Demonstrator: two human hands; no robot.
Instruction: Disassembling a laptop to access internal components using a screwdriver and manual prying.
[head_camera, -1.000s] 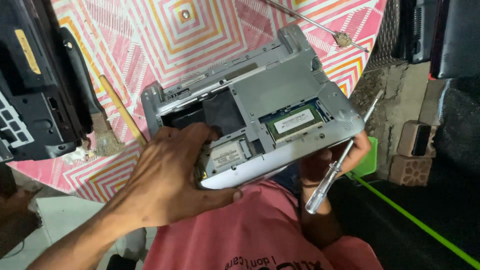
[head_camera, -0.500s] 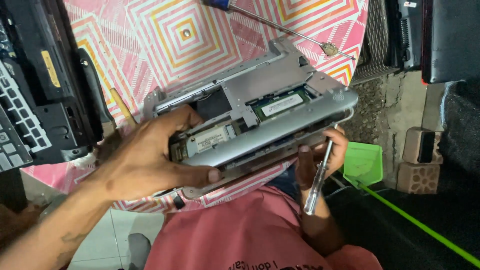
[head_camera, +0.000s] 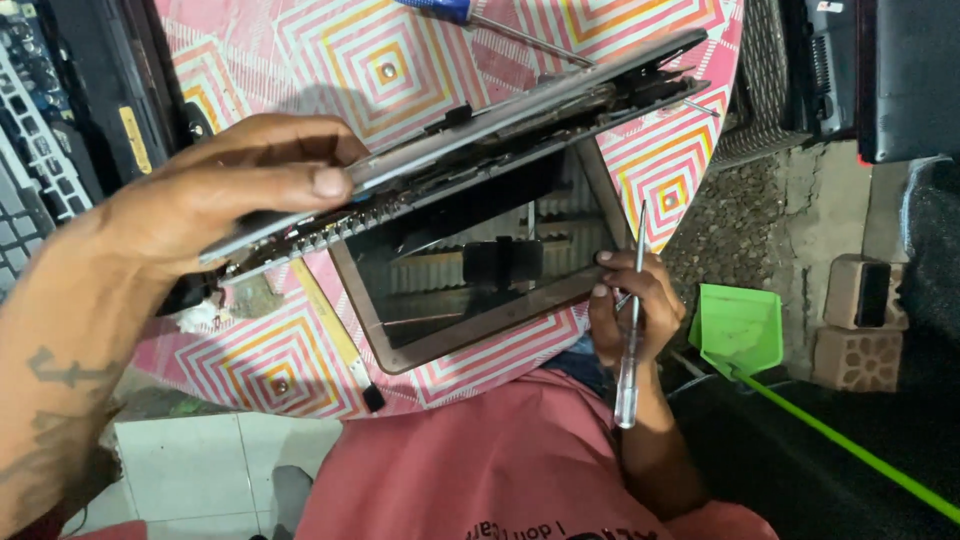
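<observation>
You are working over a round table covered in a pink cloth with nested orange and white squares, set above a pale tiled floor, with rough ground and patterned blocks off to your right.

Your left hand is clamped on the near end of the small silver laptop's base, thumb lying along its upper edge and fingers wrapped beneath, so the base stands almost edge-on to you. Your right hand has its fingertips pressed on the corner of the laptop's screen while also gripping a screwdriver with a clear handle, shaft pointing up past the screen's edge.

A second ago the machine lay with its underside towards you, the opened bay with its circuit boards showing; half a second ago it was already tipping. Now it has swung open, the dark glossy display faces you and reflects a corrugated roof, and the bay is out of sight. Your left hand has shifted from lying over the bay to holding the base by its edge.

Beyond the laptop, a blue-handled screwdriver lies at the table's far edge. A dismantled black laptop with a keyboard sits at your left, and a green dustpan with a long handle lies on the ground at your right.
</observation>
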